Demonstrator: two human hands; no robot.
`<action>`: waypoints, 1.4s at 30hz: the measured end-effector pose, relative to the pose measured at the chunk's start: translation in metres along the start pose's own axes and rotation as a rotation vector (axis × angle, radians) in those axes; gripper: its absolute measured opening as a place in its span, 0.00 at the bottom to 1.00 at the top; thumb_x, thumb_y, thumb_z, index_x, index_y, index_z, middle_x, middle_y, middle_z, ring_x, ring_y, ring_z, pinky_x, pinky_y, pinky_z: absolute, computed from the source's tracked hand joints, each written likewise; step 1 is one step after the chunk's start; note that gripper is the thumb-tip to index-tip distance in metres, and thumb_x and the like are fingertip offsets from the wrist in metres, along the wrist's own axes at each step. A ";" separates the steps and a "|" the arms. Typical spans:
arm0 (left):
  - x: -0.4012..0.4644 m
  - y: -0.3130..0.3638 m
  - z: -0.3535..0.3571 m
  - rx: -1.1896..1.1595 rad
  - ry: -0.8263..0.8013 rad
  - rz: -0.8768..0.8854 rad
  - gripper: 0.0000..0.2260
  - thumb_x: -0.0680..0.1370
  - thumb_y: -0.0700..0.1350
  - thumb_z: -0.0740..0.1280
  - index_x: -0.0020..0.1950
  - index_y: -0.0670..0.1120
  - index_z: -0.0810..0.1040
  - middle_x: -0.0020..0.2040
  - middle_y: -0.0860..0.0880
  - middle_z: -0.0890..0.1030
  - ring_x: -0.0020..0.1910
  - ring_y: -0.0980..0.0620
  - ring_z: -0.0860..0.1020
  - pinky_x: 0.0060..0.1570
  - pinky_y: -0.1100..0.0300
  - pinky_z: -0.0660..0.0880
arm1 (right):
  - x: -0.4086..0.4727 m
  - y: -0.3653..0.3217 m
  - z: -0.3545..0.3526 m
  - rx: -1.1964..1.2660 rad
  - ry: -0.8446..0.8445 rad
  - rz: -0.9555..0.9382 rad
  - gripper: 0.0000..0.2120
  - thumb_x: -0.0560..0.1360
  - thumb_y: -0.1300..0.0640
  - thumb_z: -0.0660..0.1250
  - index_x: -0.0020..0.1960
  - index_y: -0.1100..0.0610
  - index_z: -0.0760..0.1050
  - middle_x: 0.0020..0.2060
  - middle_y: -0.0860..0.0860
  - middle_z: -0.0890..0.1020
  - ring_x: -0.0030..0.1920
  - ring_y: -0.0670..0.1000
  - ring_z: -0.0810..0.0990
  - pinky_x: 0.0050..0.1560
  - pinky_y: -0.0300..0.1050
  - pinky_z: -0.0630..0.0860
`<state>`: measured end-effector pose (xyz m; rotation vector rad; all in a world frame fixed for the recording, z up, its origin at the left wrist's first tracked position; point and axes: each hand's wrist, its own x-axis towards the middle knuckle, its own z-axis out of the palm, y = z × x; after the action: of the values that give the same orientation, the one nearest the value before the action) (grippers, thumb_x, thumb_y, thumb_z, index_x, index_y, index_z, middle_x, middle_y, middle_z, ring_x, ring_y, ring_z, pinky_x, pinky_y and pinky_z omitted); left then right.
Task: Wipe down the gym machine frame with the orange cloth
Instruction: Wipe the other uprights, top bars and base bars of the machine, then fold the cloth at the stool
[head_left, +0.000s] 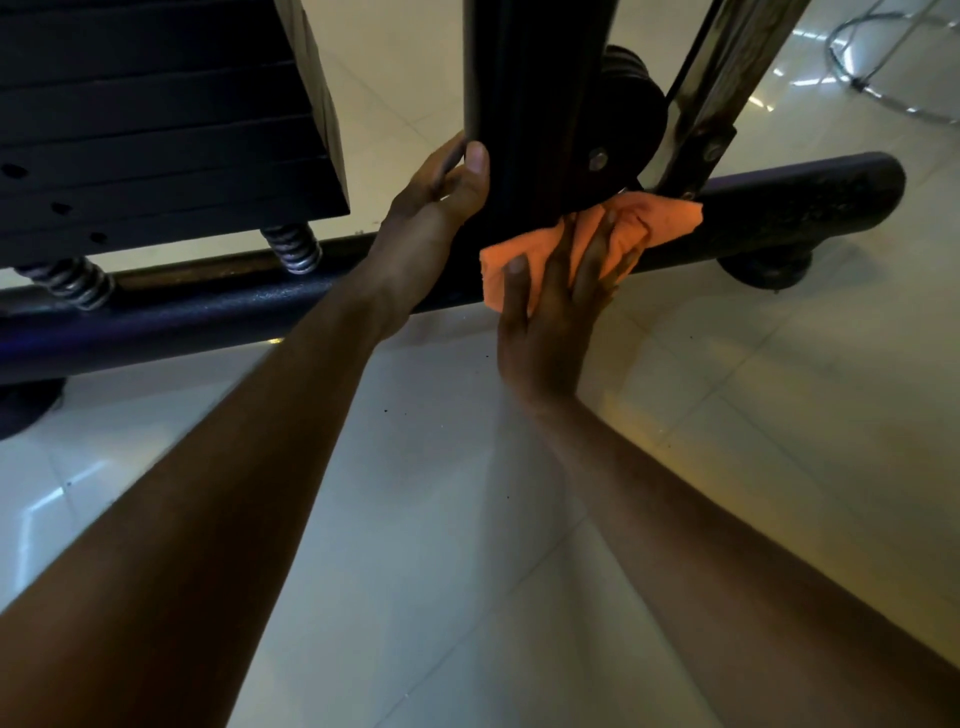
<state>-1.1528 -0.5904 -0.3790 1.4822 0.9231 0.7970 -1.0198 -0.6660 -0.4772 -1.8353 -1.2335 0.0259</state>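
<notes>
A stack of flat black weight plates (156, 119) sits on coiled metal springs (293, 248) above the textured dark tubular base bar (208, 317). The left hand (441, 202) grips the black upright post (530, 104). The right hand (556, 312), fingers straight, presses the crumpled orange cloth (597, 234) onto the bar above glossy pale floor tiles (467, 519).

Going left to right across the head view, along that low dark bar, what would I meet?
Weight stack → coil springs → left hand gripping the upright post → right hand pressing the orange cloth → rubber foot → chrome stool base.
</notes>
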 end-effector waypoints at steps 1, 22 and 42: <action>-0.001 -0.001 0.002 0.011 0.010 0.008 0.36 0.80 0.74 0.63 0.82 0.55 0.68 0.77 0.52 0.77 0.78 0.48 0.73 0.78 0.38 0.68 | 0.002 -0.004 0.000 0.015 0.017 0.010 0.34 0.88 0.38 0.53 0.87 0.57 0.59 0.88 0.59 0.53 0.87 0.68 0.45 0.80 0.73 0.63; -0.113 0.154 0.057 0.613 0.114 -0.120 0.30 0.85 0.65 0.62 0.84 0.55 0.67 0.82 0.48 0.68 0.80 0.50 0.67 0.76 0.45 0.71 | 0.043 -0.071 -0.250 -0.109 -0.452 -0.028 0.21 0.89 0.50 0.62 0.79 0.56 0.74 0.82 0.55 0.70 0.80 0.57 0.70 0.74 0.47 0.71; -0.199 0.761 0.189 0.963 -0.361 0.026 0.28 0.87 0.64 0.58 0.84 0.52 0.66 0.82 0.47 0.70 0.82 0.44 0.65 0.80 0.36 0.63 | 0.221 -0.389 -0.838 -0.098 -0.618 0.196 0.24 0.90 0.46 0.53 0.82 0.54 0.70 0.83 0.57 0.67 0.84 0.59 0.62 0.85 0.54 0.58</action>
<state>-0.9949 -0.8777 0.3607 2.3650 1.0569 0.0347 -0.8051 -1.0103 0.3811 -2.1073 -1.4726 0.6977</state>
